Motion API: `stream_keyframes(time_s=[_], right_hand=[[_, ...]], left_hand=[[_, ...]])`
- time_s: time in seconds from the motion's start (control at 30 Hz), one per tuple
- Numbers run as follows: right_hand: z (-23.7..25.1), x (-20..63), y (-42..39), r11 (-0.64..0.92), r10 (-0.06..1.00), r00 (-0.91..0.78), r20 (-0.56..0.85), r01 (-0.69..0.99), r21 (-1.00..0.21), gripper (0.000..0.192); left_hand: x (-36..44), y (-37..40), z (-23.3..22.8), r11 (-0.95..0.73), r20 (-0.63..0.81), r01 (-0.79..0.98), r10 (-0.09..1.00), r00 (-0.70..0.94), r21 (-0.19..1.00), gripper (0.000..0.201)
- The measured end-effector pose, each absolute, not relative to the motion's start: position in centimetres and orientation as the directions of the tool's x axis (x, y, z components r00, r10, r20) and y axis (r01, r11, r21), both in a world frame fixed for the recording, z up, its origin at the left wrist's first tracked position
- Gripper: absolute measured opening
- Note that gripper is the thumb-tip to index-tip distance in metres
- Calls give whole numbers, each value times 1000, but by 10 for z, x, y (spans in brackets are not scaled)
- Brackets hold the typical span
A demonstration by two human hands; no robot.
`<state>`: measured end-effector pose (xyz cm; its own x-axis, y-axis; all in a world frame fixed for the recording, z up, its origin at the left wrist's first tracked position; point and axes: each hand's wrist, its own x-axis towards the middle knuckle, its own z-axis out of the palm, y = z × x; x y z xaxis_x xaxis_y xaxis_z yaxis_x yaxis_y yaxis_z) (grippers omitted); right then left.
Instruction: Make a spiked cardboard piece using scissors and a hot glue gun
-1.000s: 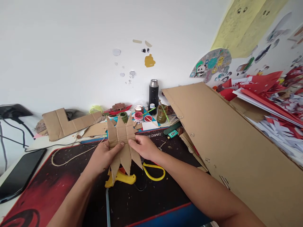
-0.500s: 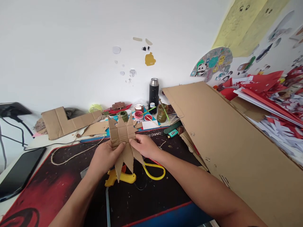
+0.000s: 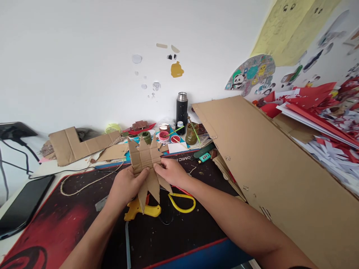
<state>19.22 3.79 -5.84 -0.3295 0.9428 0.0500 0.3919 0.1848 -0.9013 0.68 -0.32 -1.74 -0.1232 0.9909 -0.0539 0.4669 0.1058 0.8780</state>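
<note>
Between my two hands is a spiky piece of cardboard point(image 3: 145, 157), cut with pointed ends along its top and bottom and creased across the middle. My left hand point(image 3: 129, 183) grips its left side, thumb pressed on the front face. On the other edge, my right hand point(image 3: 169, 172) pinches it the same way, fingers hidden behind. Below it on the dark mat lies a yellow glue gun point(image 3: 146, 210), partly covered by the lower points, with a glue stick point(image 3: 128, 243) trailing from it. Beside that shows a yellow looped handle point(image 3: 182, 210), seemingly of scissors.
A large cardboard sheet point(image 3: 269, 160) leans over the right side. Paint jars point(image 3: 164, 137), a brush jar point(image 3: 192, 134) and a black thermos point(image 3: 181, 108) stand along the wall. At left are an L-shaped cardboard piece point(image 3: 66, 145), a cord point(image 3: 84, 191) and a phone point(image 3: 25, 205).
The lower points of the cardboard have shifted slightly right and up, as if the piece bends or tilts a little. Both hands keep nearly the same place and grip.
</note>
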Motion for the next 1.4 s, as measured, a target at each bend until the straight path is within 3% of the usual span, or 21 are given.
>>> stream_keyframes(time_s=[0.2,0.3,0.4,0.6,0.87,1.03,1.2,1.33,1.4], right_hand=[[-48,194,32,51,908,-418,-20,158,-986,27],[-42,197,33,-26,868,-496,-8,-29,-999,25],[-41,201,37,-59,880,-475,2,-112,-992,19],[-44,200,39,-24,879,-476,7,-57,-998,18],[-42,199,35,8,884,-467,14,-14,-1000,18],[-47,196,35,86,922,-387,25,141,-986,22],[-49,194,35,176,942,-327,75,293,-940,36],[-50,195,36,195,949,-307,73,389,-900,38],[-51,194,37,174,950,-306,55,377,-910,36]], left_hand=[[0,-6,-8,207,-215,173,976,31,963,69],[-1,-10,0,255,-266,144,962,64,956,68],[0,-11,2,283,-300,158,948,102,946,66],[-4,-7,-4,211,-219,118,974,57,970,68],[3,-10,0,280,-289,142,957,41,949,72],[9,-11,0,266,-276,179,961,29,947,72],[10,-9,-5,203,-213,298,977,2,933,65],[10,-9,-10,111,-89,529,994,-66,841,55],[11,-9,-12,118,-97,509,993,-69,853,56]])
